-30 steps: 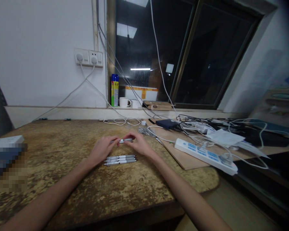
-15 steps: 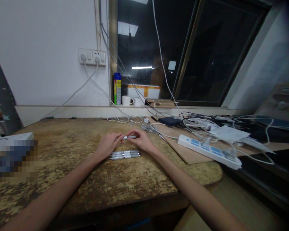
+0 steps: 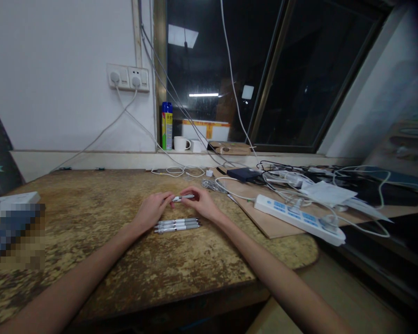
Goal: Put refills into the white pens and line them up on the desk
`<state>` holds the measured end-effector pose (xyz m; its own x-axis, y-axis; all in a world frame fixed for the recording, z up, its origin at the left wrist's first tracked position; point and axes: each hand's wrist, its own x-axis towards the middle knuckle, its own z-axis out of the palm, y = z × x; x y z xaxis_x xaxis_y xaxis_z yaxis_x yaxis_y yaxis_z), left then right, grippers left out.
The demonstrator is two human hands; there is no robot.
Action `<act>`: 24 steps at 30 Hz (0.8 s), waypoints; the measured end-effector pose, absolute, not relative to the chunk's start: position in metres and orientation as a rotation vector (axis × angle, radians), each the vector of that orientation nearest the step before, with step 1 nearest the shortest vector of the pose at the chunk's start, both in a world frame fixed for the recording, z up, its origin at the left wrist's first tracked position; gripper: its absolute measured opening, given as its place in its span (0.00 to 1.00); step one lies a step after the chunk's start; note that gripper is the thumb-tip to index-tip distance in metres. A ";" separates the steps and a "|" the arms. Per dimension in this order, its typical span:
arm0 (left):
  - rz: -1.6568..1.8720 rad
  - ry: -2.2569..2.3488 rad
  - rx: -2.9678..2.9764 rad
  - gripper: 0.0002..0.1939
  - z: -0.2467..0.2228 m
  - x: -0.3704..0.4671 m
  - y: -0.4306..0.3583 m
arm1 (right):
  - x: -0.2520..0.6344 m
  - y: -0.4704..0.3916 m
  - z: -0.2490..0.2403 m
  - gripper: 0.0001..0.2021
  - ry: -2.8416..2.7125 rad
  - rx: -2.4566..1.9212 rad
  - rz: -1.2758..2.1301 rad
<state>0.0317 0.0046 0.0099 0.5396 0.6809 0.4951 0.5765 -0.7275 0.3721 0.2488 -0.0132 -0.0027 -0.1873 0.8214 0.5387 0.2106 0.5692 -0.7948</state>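
Both hands meet over the worn wooden table (image 3: 121, 264), pinching one white and grey pen (image 3: 183, 198) between them. The fingertips of my left hand (image 3: 153, 207) close on the pen's left end. Toward its right end, my right hand (image 3: 202, 202) grips the same pen with thumb and fingers, which partly cover it. Just nearer to me, several similar pens (image 3: 177, 225) lie side by side on the tabletop, their dark tips pointing right.
A white power strip (image 3: 299, 218) rests on a brown board (image 3: 264, 222) at the right, amid tangled cables and papers (image 3: 329, 194). Behind my hands is a small silvery heap (image 3: 213, 185). A mug (image 3: 181, 143) and a spray can (image 3: 166, 126) stand on the windowsill.
The view has shifted slightly, so the scene sits a little further left. Both hands keep hold of the pen, and more of its middle shows between the fingers.
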 end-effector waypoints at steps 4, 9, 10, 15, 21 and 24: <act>0.966 1.034 2.555 0.20 0.011 0.032 0.003 | 0.249 -0.010 -0.005 0.11 -1.661 -0.876 0.724; 1.047 0.876 2.475 0.14 0.011 0.033 0.005 | 0.249 -0.005 -0.010 0.12 -1.619 -0.850 0.770; 1.055 0.851 2.478 0.14 0.010 0.033 0.006 | 0.250 -0.005 -0.010 0.12 -1.616 -0.851 0.771; 1.047 0.793 2.576 0.15 0.009 0.032 0.011 | 0.256 -0.003 -0.011 0.12 -1.561 -0.911 0.741; 1.062 0.863 2.574 0.12 0.005 0.024 0.016 | 0.264 -0.002 -0.014 0.10 -1.393 -0.977 0.796; 1.065 0.889 2.593 0.11 0.004 0.018 0.020 | 0.266 0.001 -0.015 0.09 -1.302 -0.958 0.831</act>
<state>0.0180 0.0201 0.0039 0.5597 0.5998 0.5718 0.4553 -0.7991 0.3926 0.2655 0.0013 -0.0154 0.1015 0.9131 0.3949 0.0270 0.3943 -0.9186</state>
